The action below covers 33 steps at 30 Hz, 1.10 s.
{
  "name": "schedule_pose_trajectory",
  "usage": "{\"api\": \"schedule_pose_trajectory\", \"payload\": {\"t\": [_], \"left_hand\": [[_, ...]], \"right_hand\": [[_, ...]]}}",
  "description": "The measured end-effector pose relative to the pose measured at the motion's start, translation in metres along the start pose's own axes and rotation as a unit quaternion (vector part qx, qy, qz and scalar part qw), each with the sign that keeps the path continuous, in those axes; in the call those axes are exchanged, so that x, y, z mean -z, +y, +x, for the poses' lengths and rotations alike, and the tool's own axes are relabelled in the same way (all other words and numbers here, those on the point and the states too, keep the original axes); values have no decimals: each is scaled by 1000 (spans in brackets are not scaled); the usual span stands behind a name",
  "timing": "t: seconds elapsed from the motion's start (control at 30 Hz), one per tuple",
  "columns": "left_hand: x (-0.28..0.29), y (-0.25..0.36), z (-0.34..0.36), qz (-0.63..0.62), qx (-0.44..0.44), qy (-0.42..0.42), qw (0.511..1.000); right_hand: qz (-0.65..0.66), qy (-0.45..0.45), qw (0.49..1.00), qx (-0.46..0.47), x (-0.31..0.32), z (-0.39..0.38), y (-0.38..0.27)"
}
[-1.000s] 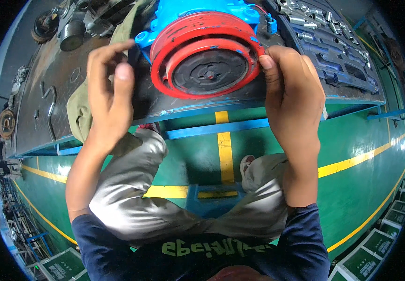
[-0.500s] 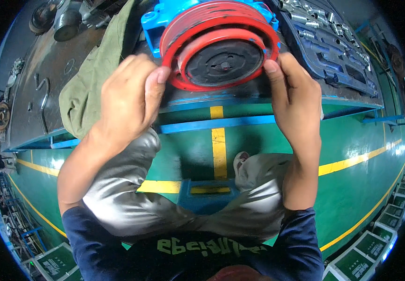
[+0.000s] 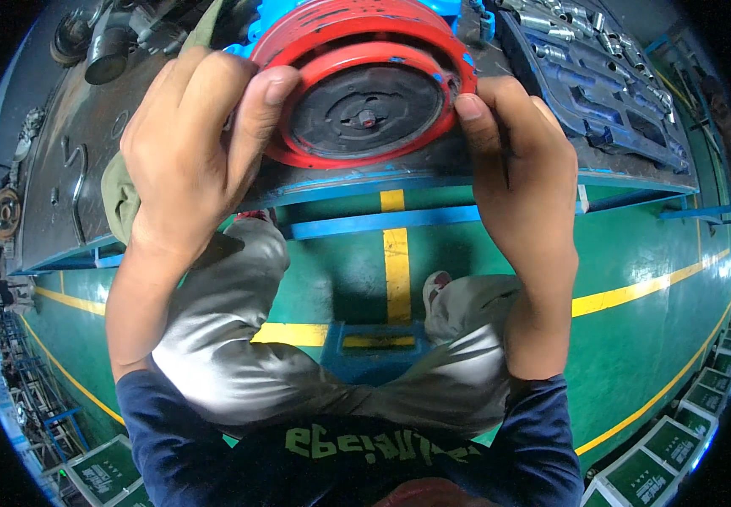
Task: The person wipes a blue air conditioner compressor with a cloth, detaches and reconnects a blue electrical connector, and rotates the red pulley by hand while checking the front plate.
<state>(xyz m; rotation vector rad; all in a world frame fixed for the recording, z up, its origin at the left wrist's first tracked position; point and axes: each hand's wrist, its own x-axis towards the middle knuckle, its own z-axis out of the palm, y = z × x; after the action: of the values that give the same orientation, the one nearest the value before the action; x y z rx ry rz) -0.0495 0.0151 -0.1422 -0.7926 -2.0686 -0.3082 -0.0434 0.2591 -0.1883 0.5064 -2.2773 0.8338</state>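
Red pulley pinched by R hand, L hand curled opp., can't tell if gripping; tee w/ green lettering.

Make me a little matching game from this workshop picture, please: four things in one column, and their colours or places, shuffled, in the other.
Column one
1. Pulley wheel
2. Round disc within the wheel
3. Bent rod
4. Socket tray

Column two
A. Lying on the bench, left of the left hand
B. Black
C. On the bench, right of the wheel
D. Red, between the left hand and the right hand

Right pairs: 1-D, 2-B, 3-A, 4-C
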Motion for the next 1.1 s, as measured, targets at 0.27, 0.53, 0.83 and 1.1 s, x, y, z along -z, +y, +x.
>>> {"api": "schedule_pose_trajectory", "payload": {"t": [0.27, 0.53, 0.83, 1.1], "left_hand": [[0, -14, -31, 8, 35, -10, 999], [3, -31, -66, 4, 127, -61, 990], [0, -32, -70, -26, 176, -62, 982], [-1, -21, -38, 2, 61, -22, 998]], "right_hand": [[19, 24, 999, 40, -11, 1, -13], [15, 53, 994, 95, -27, 9, -35], [-2, 40, 993, 115, -22, 12, -44], [-100, -42, 994, 18, 2, -1, -35]]}}
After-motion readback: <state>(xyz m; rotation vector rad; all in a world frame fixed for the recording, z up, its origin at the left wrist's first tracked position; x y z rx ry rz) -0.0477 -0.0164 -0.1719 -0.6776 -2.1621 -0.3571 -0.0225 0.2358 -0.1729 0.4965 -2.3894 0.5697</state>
